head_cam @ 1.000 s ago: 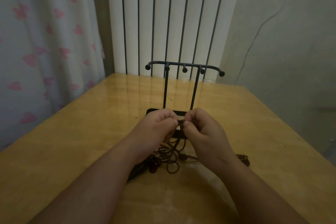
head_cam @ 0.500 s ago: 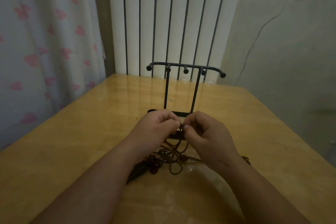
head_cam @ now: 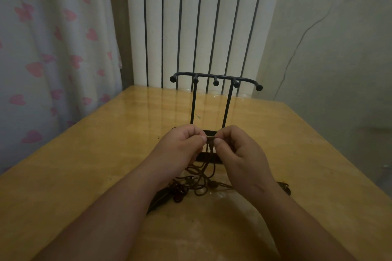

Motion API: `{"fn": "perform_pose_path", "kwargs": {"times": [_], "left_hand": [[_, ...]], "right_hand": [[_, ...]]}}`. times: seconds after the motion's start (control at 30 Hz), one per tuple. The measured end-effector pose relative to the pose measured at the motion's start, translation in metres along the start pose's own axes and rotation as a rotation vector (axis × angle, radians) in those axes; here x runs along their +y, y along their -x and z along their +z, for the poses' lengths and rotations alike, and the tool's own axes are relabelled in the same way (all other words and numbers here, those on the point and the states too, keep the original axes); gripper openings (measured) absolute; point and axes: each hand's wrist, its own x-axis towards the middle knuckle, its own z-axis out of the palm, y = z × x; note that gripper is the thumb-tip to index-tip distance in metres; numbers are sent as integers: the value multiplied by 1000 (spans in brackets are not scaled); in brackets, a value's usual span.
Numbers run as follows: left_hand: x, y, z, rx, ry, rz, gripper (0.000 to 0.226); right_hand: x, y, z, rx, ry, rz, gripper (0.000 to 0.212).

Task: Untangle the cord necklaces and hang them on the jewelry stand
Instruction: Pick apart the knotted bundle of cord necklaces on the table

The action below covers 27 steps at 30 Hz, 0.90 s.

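Left hand [head_cam: 182, 146] and right hand [head_cam: 237, 152] close together, both pinching one strand of the cord necklaces [head_cam: 201, 182], tangle lying on the worktop [head_cam: 84, 165] just before the jewelry stand [head_cam: 214, 82], hooks bare.

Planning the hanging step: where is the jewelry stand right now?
In the head view the jewelry stand stands upright on the table, centre, just beyond the left hand and right hand.

wooden table [head_cam: 84, 176], heart-print curtain [head_cam: 53, 48] — white radiator [head_cam: 201, 17]
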Motion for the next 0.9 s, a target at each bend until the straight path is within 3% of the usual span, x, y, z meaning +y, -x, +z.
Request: {"fn": "perform_pose_path", "kwargs": {"times": [0.33,0.67,0.9], "left_hand": [[-5,-2,1,10,-54,-4,19],[-3,1,0,-54,-43,24,14],[-5,-3,1,81,208,-51,29]], "right_hand": [[0,-1,-5,-29,127,-4,15],[-4,-1,-6,-35,58,29,14],[-6,-2,-7,-56,-153,126,12]]}}
